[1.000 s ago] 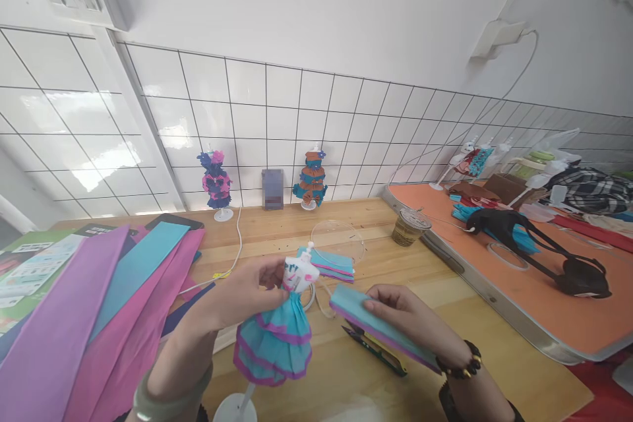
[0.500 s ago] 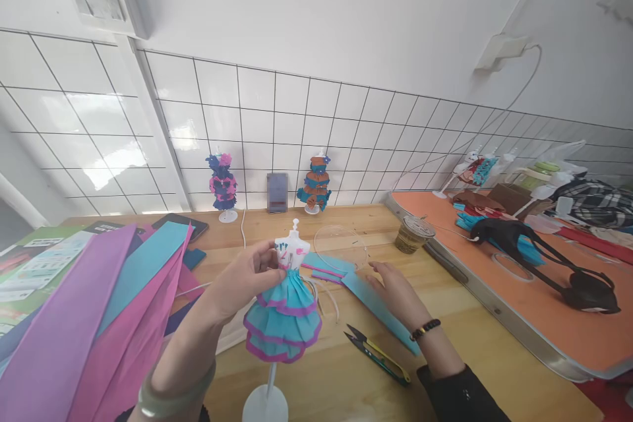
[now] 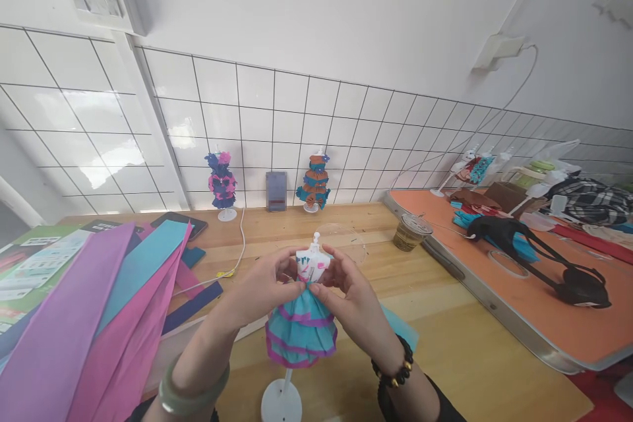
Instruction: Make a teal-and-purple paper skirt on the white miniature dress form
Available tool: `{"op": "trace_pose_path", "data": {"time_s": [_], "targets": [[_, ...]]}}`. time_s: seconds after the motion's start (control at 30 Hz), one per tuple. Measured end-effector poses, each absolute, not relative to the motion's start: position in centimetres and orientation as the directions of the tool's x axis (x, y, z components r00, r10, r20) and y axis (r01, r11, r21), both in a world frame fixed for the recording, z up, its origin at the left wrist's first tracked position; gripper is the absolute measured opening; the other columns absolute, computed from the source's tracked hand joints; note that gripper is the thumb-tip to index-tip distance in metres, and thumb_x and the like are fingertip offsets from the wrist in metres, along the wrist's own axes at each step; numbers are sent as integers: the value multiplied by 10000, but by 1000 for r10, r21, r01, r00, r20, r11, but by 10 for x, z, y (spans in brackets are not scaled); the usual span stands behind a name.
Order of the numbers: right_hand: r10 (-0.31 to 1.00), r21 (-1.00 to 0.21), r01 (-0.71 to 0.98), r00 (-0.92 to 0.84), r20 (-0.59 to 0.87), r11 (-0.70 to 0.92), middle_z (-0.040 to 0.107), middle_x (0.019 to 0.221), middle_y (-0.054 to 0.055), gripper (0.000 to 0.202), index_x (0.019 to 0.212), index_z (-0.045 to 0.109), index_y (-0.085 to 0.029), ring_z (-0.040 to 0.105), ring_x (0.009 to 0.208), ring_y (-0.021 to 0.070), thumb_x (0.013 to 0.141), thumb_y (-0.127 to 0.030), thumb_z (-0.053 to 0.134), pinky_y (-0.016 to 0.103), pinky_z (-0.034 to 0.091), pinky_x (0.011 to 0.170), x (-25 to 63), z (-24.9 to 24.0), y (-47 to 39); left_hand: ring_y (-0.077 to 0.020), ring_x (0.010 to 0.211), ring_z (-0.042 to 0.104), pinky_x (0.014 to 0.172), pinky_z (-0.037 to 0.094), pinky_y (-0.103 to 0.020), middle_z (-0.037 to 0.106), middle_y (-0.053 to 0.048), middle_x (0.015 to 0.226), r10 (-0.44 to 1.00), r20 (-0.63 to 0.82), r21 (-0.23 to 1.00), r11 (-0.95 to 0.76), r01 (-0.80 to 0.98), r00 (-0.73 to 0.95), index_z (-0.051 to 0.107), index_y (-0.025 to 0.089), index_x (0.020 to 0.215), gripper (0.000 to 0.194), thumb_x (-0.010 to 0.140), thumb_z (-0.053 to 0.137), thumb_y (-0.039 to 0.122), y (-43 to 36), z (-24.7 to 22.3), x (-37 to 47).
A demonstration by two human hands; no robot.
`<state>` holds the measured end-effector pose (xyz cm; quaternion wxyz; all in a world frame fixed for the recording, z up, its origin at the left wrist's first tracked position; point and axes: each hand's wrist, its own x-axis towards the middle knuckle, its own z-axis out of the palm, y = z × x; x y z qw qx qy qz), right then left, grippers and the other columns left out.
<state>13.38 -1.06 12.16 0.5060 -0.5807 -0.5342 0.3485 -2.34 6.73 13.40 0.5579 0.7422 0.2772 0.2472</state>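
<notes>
A small white dress form [image 3: 311, 265] with coloured marks on its chest stands tilted a little on a round white base [image 3: 281, 402]. It wears a tiered turquoise skirt [image 3: 302, 335] edged in purple. My left hand [image 3: 264, 287] grips the form from the left, thumb pressed on the skirt's waist. From the other side my right hand [image 3: 353, 293] closes round it, thumb also at the waist. A turquoise strip [image 3: 403, 326] shows beyond my right wrist, partly hidden by the hand.
Purple, turquoise and pink paper-like sheets [image 3: 99, 330] lie at left. Two dressed forms, one navy and pink [image 3: 223, 181], one brown and teal [image 3: 315, 183], stand by the tiled wall beside a phone [image 3: 276, 191]. A lidded cup [image 3: 412, 232] stands near an orange board [image 3: 534, 270] holding a black strapped item [image 3: 544, 260].
My right hand has moved left from the turquoise strip onto the dress form, covering the snips' place. The form has shifted slightly right and down, with my left hand still on it.
</notes>
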Motion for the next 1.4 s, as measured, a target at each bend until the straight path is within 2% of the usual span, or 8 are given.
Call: {"op": "trace_pose_path", "data": {"time_s": [0.23, 0.53, 0.77, 0.93, 1.03, 1.13, 1.27, 1.4], "targets": [[959, -949, 299, 224, 174, 103, 605, 994, 40, 567, 1290, 385, -229, 580, 898, 180, 773, -277, 611, 350, 459, 844, 134, 111, -10, -172, 864, 545, 782, 430, -305, 599, -11, 922, 613, 73, 921, -345, 183, 787, 563, 211, 1048, 336, 729, 494, 133, 65, 138, -25], [984, -995, 23, 143, 103, 100, 601, 1135, 91, 586, 1270, 380, -226, 589, 983, 213, 765, -332, 659, 366, 478, 838, 138, 108, -15, -146, 814, 515, 736, 430, -268, 542, 24, 845, 616, 45, 930, -313, 192, 786, 518, 208, 856, 183, 691, 547, 135, 57, 143, -24], [962, -975, 176, 213, 172, 135, 625, 1056, 73, 625, 1297, 379, -228, 586, 951, 207, 757, -354, 668, 375, 461, 855, 141, 103, -14, -147, 763, 486, 691, 410, -275, 515, 17, 810, 609, 37, 907, -354, 229, 792, 503, 203, 842, 91, 751, 505, 201, 55, 142, -24], [964, -956, 252, 178, 199, 151, 641, 962, 48, 609, 1333, 384, -251, 591, 913, 199, 788, -371, 630, 374, 452, 850, 146, 99, -15, -131, 712, 466, 623, 386, -254, 520, 10, 826, 591, 21, 943, -280, 181, 806, 546, 205, 929, 153, 824, 439, 238, 57, 141, -25], [975, -979, 105, 122, 185, 173, 648, 1026, 46, 677, 1401, 272, -285, 590, 981, 195, 815, -343, 607, 393, 421, 911, 148, 98, -15, -141, 747, 495, 628, 400, -256, 538, 0, 834, 603, -3, 972, -186, 144, 798, 536, 222, 1102, 281, 854, 409, 255, 58, 138, -26], [984, -982, -83, 58, 166, 170, 651, 1069, 50, 718, 1414, 238, -298, 592, 1009, 191, 809, -319, 625, 408, 396, 943, 149, 99, -15, -178, 852, 545, 684, 438, -290, 594, -28, 873, 687, -24, 982, -120, 145, 726, 385, 223, 1318, 459, 862, 413, 272, 60, 132, -26], [991, -967, -230, -49, 122, 108, 656, 1080, 52, 686, 1378, 330, -298, 594, 1017, 192, 780, -296, 666, 403, 390, 944, 154, 102, -15, -198, 845, 596, 735, 448, -332, 628, -19, 764, 721, -52, 987, -70, 147, 691, 310, 170, 1365, 560, 840, 476, 275, 63, 128, -26], [990, -958, -270, -81, 118, 92, 667, 1043, 49, 675, 1366, 350, -291, 604, 980, 180, 775, -260, 676, 382, 399, 917, 156, 100, -15, -183, 793, 590, 682, 436, -304, 626, -10, 775, 705, -38, 982, -104, 156, 708, 386, 188, 1327, 554, 809, 543, 305, 64, 131, -25]]}}
